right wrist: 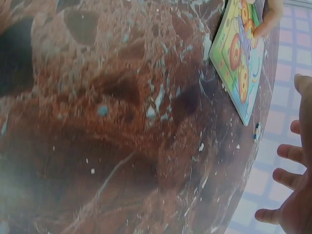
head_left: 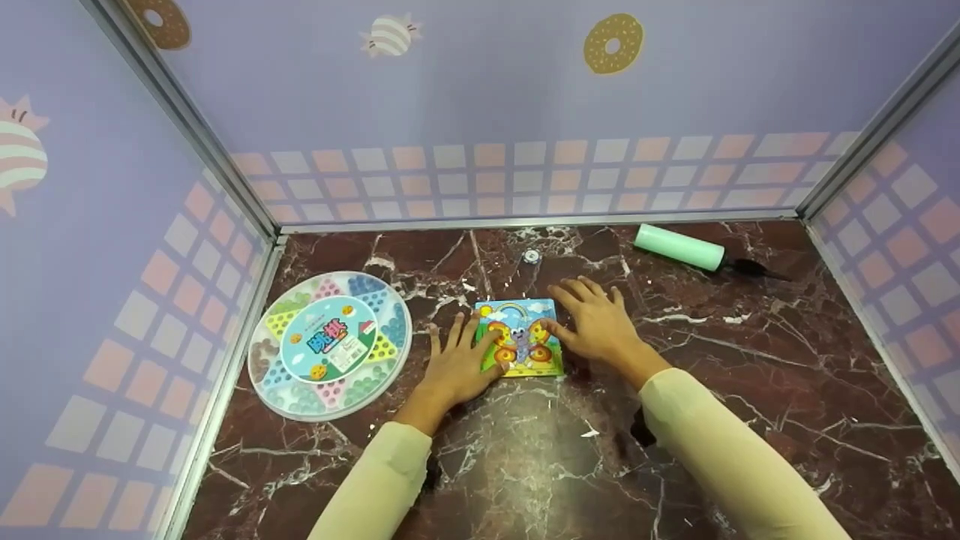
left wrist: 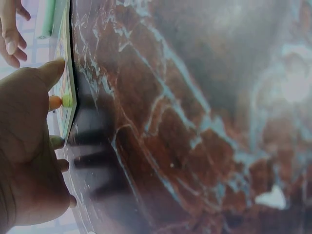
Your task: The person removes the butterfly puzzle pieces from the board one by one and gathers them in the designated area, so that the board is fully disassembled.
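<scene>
A small square picture board (head_left: 534, 364) with a cartoon butterfly lies flat on the dark marbled table. My left hand (head_left: 461, 364) lies over its left side, fingers spread; thumb and index finger reach onto the picture. In the left wrist view, the left thumb (left wrist: 54, 72) is at the board's edge. My right hand (head_left: 600, 326) is at the board's right side with fingers extended and its thumb tip over the right edge. The right wrist view shows this hand (right wrist: 297, 200) with fingers apart and nothing in them, and the butterfly board (right wrist: 239, 63) beyond.
Left of the board lies a round Chinese checkers set (head_left: 390, 300) under a clear cover. A mint-green hand pump (head_left: 679, 247) with a black nozzle lies at the back right. Behind the board sits a small round object (head_left: 531, 257). Patterned panels (head_left: 495, 90) enclose the table's back and sides.
</scene>
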